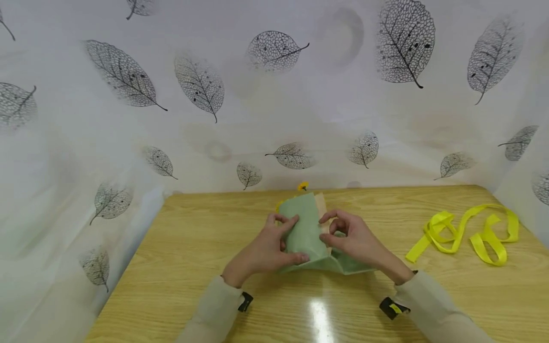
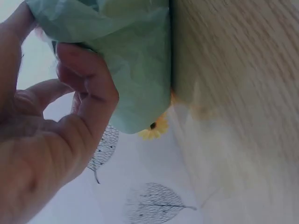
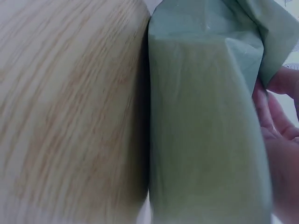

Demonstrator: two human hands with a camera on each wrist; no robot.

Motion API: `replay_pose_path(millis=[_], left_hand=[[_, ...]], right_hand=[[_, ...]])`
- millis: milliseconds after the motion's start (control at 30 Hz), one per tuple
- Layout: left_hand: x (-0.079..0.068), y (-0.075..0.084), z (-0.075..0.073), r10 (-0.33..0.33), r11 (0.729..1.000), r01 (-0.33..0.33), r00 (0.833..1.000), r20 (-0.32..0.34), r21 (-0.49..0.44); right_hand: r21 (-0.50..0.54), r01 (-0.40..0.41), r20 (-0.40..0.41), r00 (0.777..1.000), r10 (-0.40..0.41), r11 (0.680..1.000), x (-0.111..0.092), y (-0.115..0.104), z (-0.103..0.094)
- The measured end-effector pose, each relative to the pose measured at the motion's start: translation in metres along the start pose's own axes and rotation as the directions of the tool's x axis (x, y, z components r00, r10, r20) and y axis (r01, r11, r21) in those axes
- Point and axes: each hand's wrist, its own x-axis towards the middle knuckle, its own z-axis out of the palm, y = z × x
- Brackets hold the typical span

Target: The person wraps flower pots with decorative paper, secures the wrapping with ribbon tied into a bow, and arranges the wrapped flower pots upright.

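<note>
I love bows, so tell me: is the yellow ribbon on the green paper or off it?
Off: the ribbon lies in loose loops on the table, apart from the paper.

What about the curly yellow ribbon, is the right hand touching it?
Apart. The head view shows bare tabletop between the right hand and the yellow ribbon; the hand is over at the green paper instead.

Plain, pale green wrapping paper point(image 1: 305, 231) shows between the fingers point(image 1: 289, 224), edged on its right by a peach-tan strip point(image 1: 320, 204). Beyond the fingers is a yellow flower point(image 2: 154, 128) with a dark centre. Right of them curls flat, bright yellow ribbon point(image 1: 461, 229). Beneath, the golden-brown wooden surface point(image 1: 193, 243) has streaked grain; behind, a whitish sheet point(image 1: 240, 105) bears black-grey, net-veined leaves.
</note>
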Motion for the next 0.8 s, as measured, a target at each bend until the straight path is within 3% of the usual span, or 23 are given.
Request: replay_pose_path(millis=[100,200,267,367,433,533,633,800], left_hand=[[0.0,0.001,0.003,0.019,0.999,-0.018,1.0,-0.018,0.035],[0.0,0.002,0.004,0.04,0.997,-0.036,0.998,-0.047,0.073],[0.0,0.003,0.005,0.047,0.994,-0.04,0.997,-0.06,0.102],[-0.001,0.005,0.006,0.053,0.99,-0.042,0.996,-0.074,0.137],[-0.001,0.005,0.006,0.06,0.988,-0.047,0.995,-0.081,0.15],[0.0,0.003,0.006,0.074,0.988,-0.062,0.994,-0.079,0.141],[0.0,-0.002,0.002,0.076,0.995,-0.073,0.997,-0.029,0.074],[-0.002,-0.013,-0.011,0.069,0.996,-0.062,0.992,0.102,-0.068]], right_hand=[[-0.138,0.061,-0.06,0.996,-0.07,0.989,-0.002,-0.002,0.002],[-0.308,0.203,-0.125,0.96,-0.251,0.929,-0.004,-0.004,0.005],[-0.424,0.316,-0.125,0.908,-0.401,0.849,-0.005,-0.006,0.005],[-0.533,0.469,-0.018,0.826,-0.564,0.704,-0.006,-0.009,0.005],[-0.566,0.55,0.084,0.779,-0.621,0.614,-0.008,-0.011,0.004],[-0.602,0.619,0.21,0.733,-0.648,0.505,-0.009,-0.012,0.005],[-0.629,0.623,0.265,0.735,-0.625,0.465,-0.011,-0.012,0.006],[-0.603,0.594,0.277,0.782,-0.558,0.533,-0.011,-0.011,0.01]])
